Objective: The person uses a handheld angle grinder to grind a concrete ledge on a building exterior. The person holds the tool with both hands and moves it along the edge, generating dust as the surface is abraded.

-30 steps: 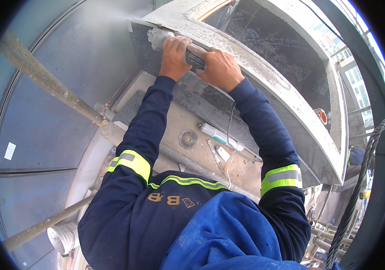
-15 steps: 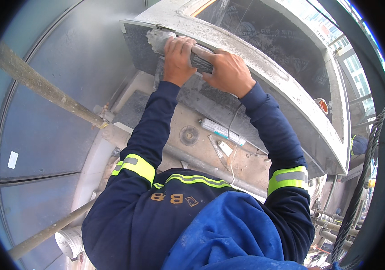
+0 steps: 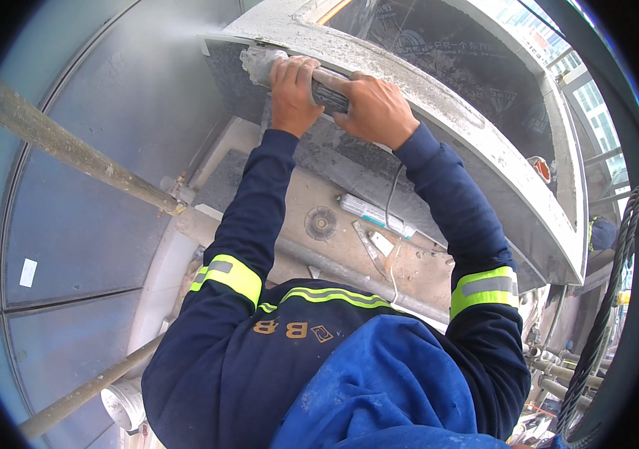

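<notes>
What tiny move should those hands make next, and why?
Maybe a slow little slide of the dusty tool along the grey panel's edge, held by both hands. The left hand and right hand both grip it, its head is by that edge, and spraying dust suggests it's running.

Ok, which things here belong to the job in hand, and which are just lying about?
In the job:
- tool, gripped by left hand and right hand
- slab, at the tool's dusty end
- cord, probably the tool's

Lying about, seemingly unused:
- disc
- tube
- strip
- white block
</notes>
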`<move>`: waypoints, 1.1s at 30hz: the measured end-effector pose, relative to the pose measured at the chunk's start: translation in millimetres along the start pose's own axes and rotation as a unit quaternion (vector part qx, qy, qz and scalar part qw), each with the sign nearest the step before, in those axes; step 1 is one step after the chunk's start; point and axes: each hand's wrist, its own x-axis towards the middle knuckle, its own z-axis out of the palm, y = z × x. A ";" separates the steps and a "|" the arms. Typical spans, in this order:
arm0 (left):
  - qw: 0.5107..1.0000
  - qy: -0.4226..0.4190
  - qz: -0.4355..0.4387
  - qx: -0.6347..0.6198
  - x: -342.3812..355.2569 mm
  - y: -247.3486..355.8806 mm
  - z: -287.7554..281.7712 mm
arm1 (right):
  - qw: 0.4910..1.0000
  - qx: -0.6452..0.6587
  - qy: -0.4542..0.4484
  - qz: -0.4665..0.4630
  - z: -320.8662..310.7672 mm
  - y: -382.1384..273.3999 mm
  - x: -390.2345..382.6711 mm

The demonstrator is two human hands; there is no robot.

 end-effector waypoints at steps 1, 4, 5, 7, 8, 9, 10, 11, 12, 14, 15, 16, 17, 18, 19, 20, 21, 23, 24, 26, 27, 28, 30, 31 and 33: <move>1.000 -0.003 -0.001 0.000 0.0 -1.0 -0.2 | 1.000 0.004 0.007 -0.002 0.7 0.2 0.9; 1.000 0.010 0.001 0.004 -0.6 -6.8 2.4 | 1.000 0.002 -0.006 0.004 3.8 1.3 5.6; 1.000 0.013 0.002 0.005 -0.9 -9.6 4.0 | 1.000 0.001 -0.004 0.002 4.7 1.3 6.9; 1.000 0.018 0.003 0.008 -0.3 -14.1 5.7 | 1.000 0.000 -0.001 -0.002 6.3 1.3 9.8; 1.000 0.012 0.000 0.007 -0.1 -16.0 5.4 | 1.000 -0.001 -0.009 0.003 6.2 0.9 12.6; 1.000 0.005 -0.002 0.006 0.2 -17.9 4.8 | 1.000 -0.002 -0.016 0.007 6.0 0.0 15.9; 1.000 -0.001 -0.006 0.005 0.9 -18.9 4.0 | 1.000 -0.004 -0.024 0.011 5.7 -0.5 18.1; 1.000 -0.008 -0.007 0.005 1.5 -19.2 3.7 | 1.000 -0.003 -0.024 0.013 5.1 -0.7 18.6; 1.000 -0.014 -0.009 0.005 1.9 -19.3 3.2 | 1.000 -0.002 -0.024 0.014 4.5 -1.1 18.5; 1.000 -0.020 -0.012 0.007 2.4 -16.0 1.6 | 1.000 -0.004 -0.022 0.014 2.8 -1.4 16.1; 1.000 -0.021 -0.012 0.009 2.1 -12.9 1.7 | 1.000 -0.006 -0.019 0.014 2.3 -0.4 12.8; 1.000 -0.022 -0.012 0.012 1.1 -10.6 1.4 | 1.000 -0.007 -0.016 0.012 2.2 -0.2 9.9; 1.000 -0.013 -0.007 0.014 0.8 -8.0 2.2 | 1.000 -0.006 -0.016 0.012 0.1 -0.7 6.5; 1.000 -0.003 -0.002 0.016 0.9 -4.9 3.8 | 1.000 -0.005 -0.016 0.013 -3.3 -1.6 2.7; 1.000 0.003 0.004 0.017 0.8 -0.2 3.9 | 1.000 -0.003 -0.015 0.018 -5.6 -2.2 -2.2; 1.000 -0.002 0.001 0.013 -0.2 4.1 2.9 | 1.000 -0.003 -0.017 0.018 -7.5 -2.0 -6.2; 1.000 -0.007 -0.002 0.010 -1.6 8.3 1.5 | 1.000 -0.003 -0.018 0.020 -9.3 -1.6 -9.8; 1.000 -0.005 -0.001 0.004 0.0 17.2 -0.1 | 1.000 -0.002 -0.013 0.018 -13.5 -0.4 -16.3; 1.000 0.002 0.001 0.002 0.7 20.8 0.6 | 1.000 0.000 -0.006 0.015 -15.4 0.4 -19.2; 1.000 0.007 0.004 0.003 0.3 25.7 1.3 | 1.000 -0.001 0.001 0.013 -16.9 1.9 -23.5; 1.000 0.005 0.005 0.006 0.0 27.4 1.7 | 1.000 -0.003 0.002 0.014 -17.1 2.8 -25.1; 1.000 0.004 0.005 0.008 -0.4 28.6 2.2 | 1.000 -0.007 0.002 0.015 -17.2 3.3 -26.3; 1.000 0.011 0.009 0.016 -0.8 28.7 3.4 | 1.000 0.001 0.008 0.013 -16.0 3.8 -26.8; 1.000 0.014 0.012 0.020 -0.8 28.2 4.1 | 1.000 0.005 0.012 0.013 -14.7 4.0 -26.8; 0.999 0.023 0.019 0.021 -0.5 25.3 5.9 | 1.000 -0.004 0.002 0.010 -9.6 8.0 -24.1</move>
